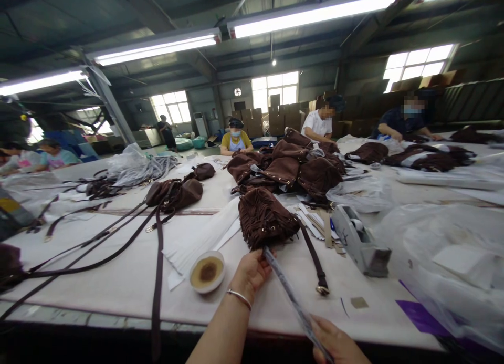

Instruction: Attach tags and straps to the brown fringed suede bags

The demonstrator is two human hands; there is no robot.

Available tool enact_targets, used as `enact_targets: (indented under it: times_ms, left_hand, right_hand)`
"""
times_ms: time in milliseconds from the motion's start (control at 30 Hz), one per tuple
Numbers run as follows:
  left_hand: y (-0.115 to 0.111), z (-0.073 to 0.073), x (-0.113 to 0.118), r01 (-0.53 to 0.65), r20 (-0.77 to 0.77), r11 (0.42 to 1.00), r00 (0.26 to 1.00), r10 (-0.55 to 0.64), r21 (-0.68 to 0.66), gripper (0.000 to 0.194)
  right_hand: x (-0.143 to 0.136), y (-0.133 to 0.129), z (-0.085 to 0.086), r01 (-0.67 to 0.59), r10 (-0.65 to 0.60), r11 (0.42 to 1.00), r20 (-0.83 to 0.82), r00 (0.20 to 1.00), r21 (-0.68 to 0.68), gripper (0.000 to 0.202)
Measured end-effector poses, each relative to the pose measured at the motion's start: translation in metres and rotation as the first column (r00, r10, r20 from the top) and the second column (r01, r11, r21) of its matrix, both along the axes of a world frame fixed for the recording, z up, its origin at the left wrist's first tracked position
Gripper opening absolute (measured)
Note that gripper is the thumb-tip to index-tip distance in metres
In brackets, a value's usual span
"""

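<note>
A dark brown fringed bag (263,219) lies on the table in front of me. From its near edge a strap in clear plastic wrap (289,290) runs down toward me and to the right. At the bag end, my left hand (252,272) has its fingers closed around the strap, right against the bag's edge. Lower down, my right hand (336,340) is closed on the strap's other part, near the bottom of the view. A brown strap with a buckle (315,253) extends from the bag's right side.
A white bowl (207,272) with brown residue stands left of my hands. A grey tape dispenser (360,243) and plastic bags (444,253) are at the right. Brown bags (291,164) are piled behind. Long straps (157,280) cross the left side, one hanging over the edge. Several people work beyond.
</note>
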State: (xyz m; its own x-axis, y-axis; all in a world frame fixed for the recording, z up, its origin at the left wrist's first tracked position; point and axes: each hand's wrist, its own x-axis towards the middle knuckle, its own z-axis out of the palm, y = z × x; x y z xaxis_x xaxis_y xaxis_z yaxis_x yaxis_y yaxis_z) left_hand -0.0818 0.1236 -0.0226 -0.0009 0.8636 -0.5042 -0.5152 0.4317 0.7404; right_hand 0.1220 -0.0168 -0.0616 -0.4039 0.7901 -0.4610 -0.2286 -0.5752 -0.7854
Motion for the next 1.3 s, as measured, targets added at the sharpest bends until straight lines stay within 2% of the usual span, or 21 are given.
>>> enact_targets:
  times_ms: [133,233,333,400,600,767,867,967,1033,1133,1233,1300]
  left_hand:
    - [-0.004,-0.009,0.002,-0.034,-0.1,0.999,0.994,0.038,0.037,0.009]
    - [-0.008,-0.014,0.0,-0.091,-0.2,0.992,0.974,0.107,0.089,0.014]
    - [-0.013,-0.017,-0.002,-0.136,-0.257,0.98,0.951,0.169,0.144,0.021]
    - [-0.015,-0.018,-0.004,-0.136,-0.264,0.977,0.948,0.177,0.166,0.022]
    - [-0.01,-0.016,-0.004,-0.132,-0.222,0.966,0.958,0.181,0.221,0.022]
    - [0.004,-0.016,0.01,-0.175,-0.184,0.956,0.958,0.22,0.234,0.02]
    - [0.008,-0.013,0.021,-0.215,-0.123,0.955,0.962,0.243,0.206,0.017]
    - [0.003,-0.006,0.031,-0.236,-0.02,0.961,0.97,0.242,0.147,0.011]
    - [-0.007,-0.001,0.037,-0.219,0.051,0.971,0.975,0.215,0.095,0.013]
    - [-0.028,0.003,0.044,-0.155,0.112,0.988,0.982,0.152,0.016,0.027]
    - [-0.042,0.002,0.049,-0.101,0.125,0.993,0.986,0.108,-0.063,0.028]
    - [-0.042,-0.001,0.05,-0.099,0.121,0.99,0.986,0.111,-0.105,0.025]
  right_hand:
    - [0.001,0.001,0.007,0.107,-0.114,0.991,0.083,0.99,0.086,0.071]
    - [0.0,0.0,0.019,0.147,-0.153,0.985,0.075,0.985,0.086,0.063]
    - [-0.002,-0.002,0.028,0.089,-0.089,0.996,0.051,0.995,0.017,0.043]
    - [-0.002,-0.003,0.031,0.056,-0.056,0.998,0.019,0.998,-0.023,0.037]
    - [0.002,-0.002,0.027,0.035,-0.057,0.989,-0.154,0.986,-0.143,0.039]
    - [0.005,0.003,0.025,-0.007,-0.076,0.961,-0.288,0.955,-0.277,0.039]
    - [0.005,0.006,0.028,-0.035,-0.103,0.931,-0.355,0.929,-0.363,0.028]
    - [0.002,0.007,0.032,0.001,-0.159,0.914,-0.354,0.922,-0.405,0.02]
    - [0.0,0.007,0.034,0.05,-0.188,0.914,-0.312,0.932,-0.402,0.025]
    - [-0.007,0.006,0.034,0.088,-0.188,0.921,-0.237,0.953,-0.379,0.03]
    - [-0.014,0.004,0.031,0.08,-0.16,0.927,-0.193,0.968,-0.365,0.031]
    - [-0.018,0.001,0.029,0.071,-0.141,0.933,-0.178,0.974,-0.353,0.028]
